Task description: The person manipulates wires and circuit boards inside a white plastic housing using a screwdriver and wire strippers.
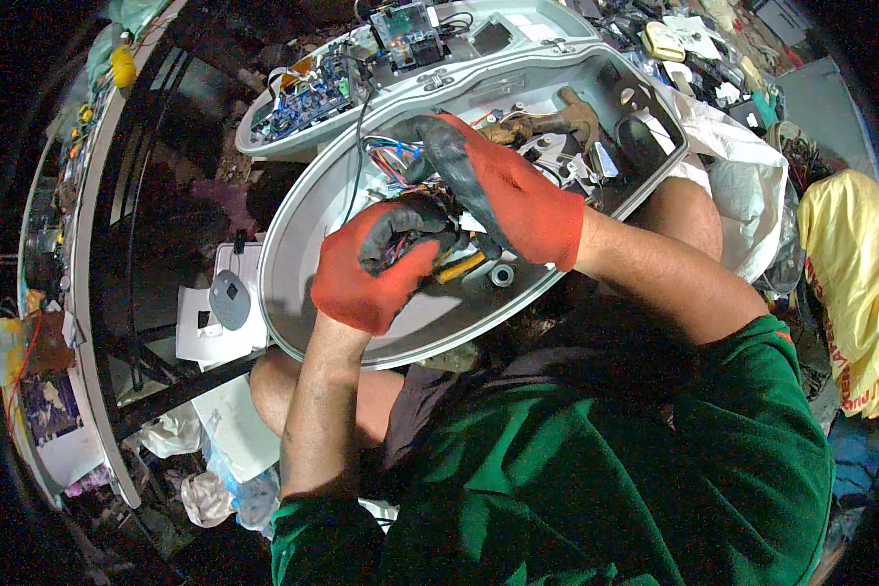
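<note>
Both of my hands wear red gloves with black palms and fingers, and they work close together over a grey plastic housing (293,264) resting on my lap. My left hand (386,259) is closed round a bundle of thin wires, its fingers curled inward. My right hand (493,186) arches over from the right, its fingers bent down and closed on the multicoloured wires (389,161). What lies between the fingertips is partly hidden by the gloves. Below the hands lie a yellow-handled tool (459,267) and a small metal ring (501,275) inside the housing.
A hammer (578,115) lies among loose parts at the housing's far side. The hinged lid (391,83) behind carries circuit boards (303,105). A black metal frame (132,244) stands at left, a white sack (742,186) and a yellow bag (848,283) at right.
</note>
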The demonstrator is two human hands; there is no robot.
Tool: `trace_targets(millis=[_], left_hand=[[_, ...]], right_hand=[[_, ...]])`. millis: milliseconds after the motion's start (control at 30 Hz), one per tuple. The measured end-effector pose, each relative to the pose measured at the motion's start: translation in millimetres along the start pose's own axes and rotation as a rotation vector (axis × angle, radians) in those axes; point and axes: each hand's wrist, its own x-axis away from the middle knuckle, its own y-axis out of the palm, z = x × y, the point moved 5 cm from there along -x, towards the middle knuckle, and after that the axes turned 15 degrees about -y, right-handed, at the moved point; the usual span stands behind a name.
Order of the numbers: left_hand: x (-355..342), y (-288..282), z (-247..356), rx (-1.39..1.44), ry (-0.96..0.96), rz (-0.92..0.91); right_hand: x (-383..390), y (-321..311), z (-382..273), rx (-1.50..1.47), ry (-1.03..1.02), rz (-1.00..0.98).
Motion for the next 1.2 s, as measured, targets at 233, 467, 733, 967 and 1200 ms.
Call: trace_targets(millis=[233, 467, 733, 967, 1200], left_hand=[[-4.6, 2.3, -5.1, 0.173, -0.047, -0.023], [-3.3, 9.9, -1.8, 0.150, -0.096, -0.069], [4.1, 6.1, 10.9, -0.103, 0.207, 0.127], [-2.6, 6.3, 5.4, 0.056, 0.005, 0.043], [9.5, 9.6, 6.4, 0.039, 0.102, 0.218]], right_hand=[[-5.8, -2.7, 16.8, -0.019, -0.011, 0.054], [-3.9, 3.6, 33.1, -0.209, 0.058, 0.066], [0.6, 8.3, 44.0, -0.236, 0.048, -0.037], [2.8, 13.0, 27.1, -0.185, -0.022, -0.042], [-11.6, 1.7, 6.6, 0.034, -0.214, -0.102]])
